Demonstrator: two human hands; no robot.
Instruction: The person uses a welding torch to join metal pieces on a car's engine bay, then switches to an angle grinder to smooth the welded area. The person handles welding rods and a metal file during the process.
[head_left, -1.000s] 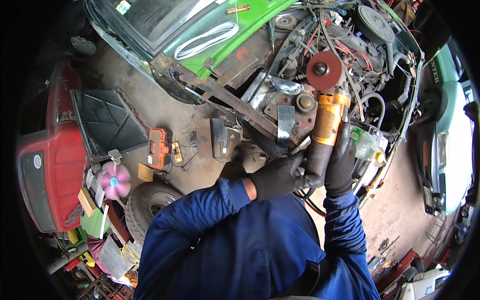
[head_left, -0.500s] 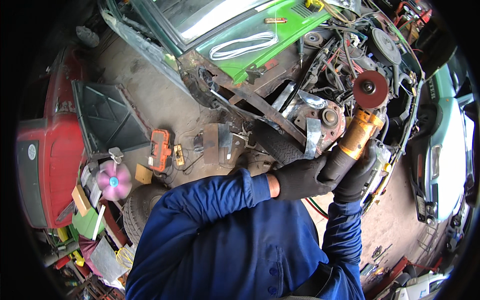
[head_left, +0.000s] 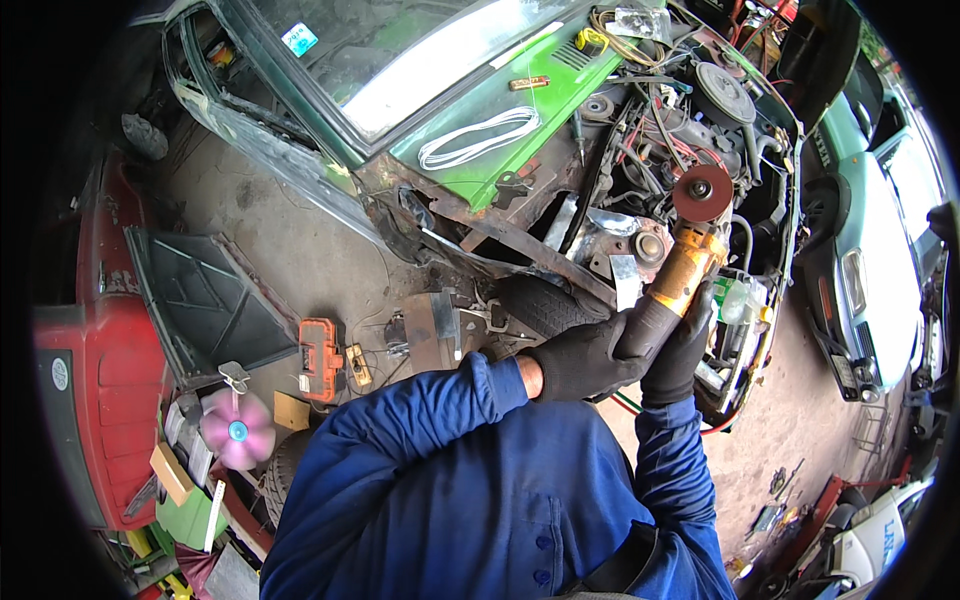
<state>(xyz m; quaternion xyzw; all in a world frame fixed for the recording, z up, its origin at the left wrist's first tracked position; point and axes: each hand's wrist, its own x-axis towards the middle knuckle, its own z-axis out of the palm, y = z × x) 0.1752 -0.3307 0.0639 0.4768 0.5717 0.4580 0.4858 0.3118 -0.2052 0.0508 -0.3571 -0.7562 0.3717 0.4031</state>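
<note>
An angle grinder (head_left: 676, 278) with a yellow body, dark rear grip and reddish-brown disc (head_left: 702, 194) is held up over the open front of the green car. My left hand (head_left: 588, 358), in a dark glove, wraps round the grinder's rear end. Beside it my right hand (head_left: 680, 356), also gloved, closes on the right side of the same grip. The disc points away from me, in front of the engine (head_left: 690, 130), and touches nothing that I can see. Below the grinder's left side sits a bare metal strut mount (head_left: 648, 247) with a bright metal strip.
White looped cable (head_left: 480, 138) lies on the green cowl panel. A tyre (head_left: 548, 305) sits below the wheel arch. On the floor at left are an orange toolbox (head_left: 320, 360) and a pink fan (head_left: 237, 430). A red vehicle (head_left: 110, 420) stands left, a pale green car (head_left: 860, 230) right.
My view has shifted, showing more of the windshield. The grinder, in both hands, sits slightly lower and further left in the picture, its disc drawn a little away from me. The grip looks unchanged.
</note>
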